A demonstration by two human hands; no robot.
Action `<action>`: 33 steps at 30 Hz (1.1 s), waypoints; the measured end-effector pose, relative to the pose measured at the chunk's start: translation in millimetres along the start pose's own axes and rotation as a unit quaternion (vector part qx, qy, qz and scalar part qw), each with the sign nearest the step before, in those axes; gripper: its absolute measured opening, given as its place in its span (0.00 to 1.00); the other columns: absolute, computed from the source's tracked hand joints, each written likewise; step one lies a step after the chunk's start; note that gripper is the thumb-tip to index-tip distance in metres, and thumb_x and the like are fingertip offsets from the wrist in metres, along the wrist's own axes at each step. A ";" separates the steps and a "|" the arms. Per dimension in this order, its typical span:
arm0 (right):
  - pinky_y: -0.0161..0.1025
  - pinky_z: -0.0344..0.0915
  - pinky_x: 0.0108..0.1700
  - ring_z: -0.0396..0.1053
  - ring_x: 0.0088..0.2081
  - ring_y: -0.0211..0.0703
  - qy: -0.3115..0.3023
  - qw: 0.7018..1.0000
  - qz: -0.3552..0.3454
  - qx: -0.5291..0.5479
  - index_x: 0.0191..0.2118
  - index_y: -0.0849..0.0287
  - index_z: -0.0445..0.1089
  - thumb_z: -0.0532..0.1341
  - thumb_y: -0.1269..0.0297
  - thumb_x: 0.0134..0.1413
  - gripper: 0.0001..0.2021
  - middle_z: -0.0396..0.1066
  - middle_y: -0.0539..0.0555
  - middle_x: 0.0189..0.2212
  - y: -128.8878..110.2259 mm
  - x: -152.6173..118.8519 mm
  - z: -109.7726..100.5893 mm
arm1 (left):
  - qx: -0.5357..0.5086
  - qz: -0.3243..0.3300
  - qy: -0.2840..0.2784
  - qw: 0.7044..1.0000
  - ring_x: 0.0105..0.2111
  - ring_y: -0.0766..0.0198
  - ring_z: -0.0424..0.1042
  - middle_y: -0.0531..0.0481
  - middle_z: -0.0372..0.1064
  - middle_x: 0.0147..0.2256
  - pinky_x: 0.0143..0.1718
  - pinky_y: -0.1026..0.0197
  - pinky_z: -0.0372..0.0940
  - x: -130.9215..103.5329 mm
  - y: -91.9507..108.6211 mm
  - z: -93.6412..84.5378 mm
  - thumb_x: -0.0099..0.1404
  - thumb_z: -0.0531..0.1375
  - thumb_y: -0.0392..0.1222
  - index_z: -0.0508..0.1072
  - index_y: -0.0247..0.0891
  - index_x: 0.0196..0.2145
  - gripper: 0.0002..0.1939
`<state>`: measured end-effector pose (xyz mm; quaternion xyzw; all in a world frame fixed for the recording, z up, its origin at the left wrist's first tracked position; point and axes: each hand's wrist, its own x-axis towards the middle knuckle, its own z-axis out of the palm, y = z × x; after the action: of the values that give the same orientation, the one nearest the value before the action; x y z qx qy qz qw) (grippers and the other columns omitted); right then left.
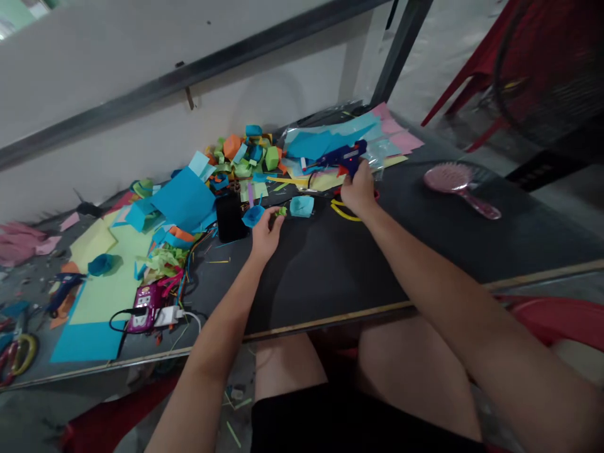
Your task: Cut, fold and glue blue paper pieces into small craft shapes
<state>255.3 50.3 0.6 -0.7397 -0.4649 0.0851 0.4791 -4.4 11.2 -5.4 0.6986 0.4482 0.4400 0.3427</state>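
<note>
Over the dark table (pixel 330 270), my right hand (pixel 360 192) grips the blue glue gun (pixel 348 156), its nozzle near loose sheets (pixel 309 145); a careless dip could smear them. My left hand (pixel 267 235) pinches a green paper piece (pixel 282 211); squeezing too hard might crush it.
</note>
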 end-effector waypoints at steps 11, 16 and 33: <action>0.66 0.56 0.53 0.61 0.53 0.67 -0.032 0.994 -0.064 -0.081 0.52 0.64 0.56 0.61 0.54 0.48 0.28 0.64 0.70 0.49 -10.0 -16.7 7.4 | 0.109 0.011 0.011 0.994 0.29 0.66 0.76 0.51 0.76 0.33 0.35 0.64 0.70 -4.7 7.4 1.9 0.65 0.59 0.43 0.71 0.39 0.45 0.11; 0.63 0.57 0.52 0.64 0.50 0.63 -0.060 0.992 -0.080 -0.080 0.49 0.64 0.60 0.61 0.58 0.49 0.23 0.68 0.67 0.44 -16.1 -23.6 3.5 | 0.135 -0.053 0.094 0.985 0.32 0.64 0.77 0.50 0.77 0.33 0.40 0.62 0.69 -3.5 2.2 0.4 0.65 0.59 0.38 0.72 0.38 0.42 0.07; 0.59 0.60 0.51 0.67 0.47 0.60 -0.014 0.998 -0.033 -0.046 0.48 0.66 0.63 0.59 0.60 0.51 0.19 0.70 0.69 0.44 -18.8 -52.1 13.6 | 0.256 -0.050 0.090 0.961 0.43 0.53 0.74 0.39 0.73 0.41 0.46 0.53 0.66 4.4 -0.8 7.9 0.65 0.58 0.35 0.69 0.35 0.46 0.11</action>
<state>207.3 20.9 -8.4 -0.7442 -0.4987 0.0577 0.4406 3.5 14.9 -7.7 0.6973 0.6088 0.3543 0.1325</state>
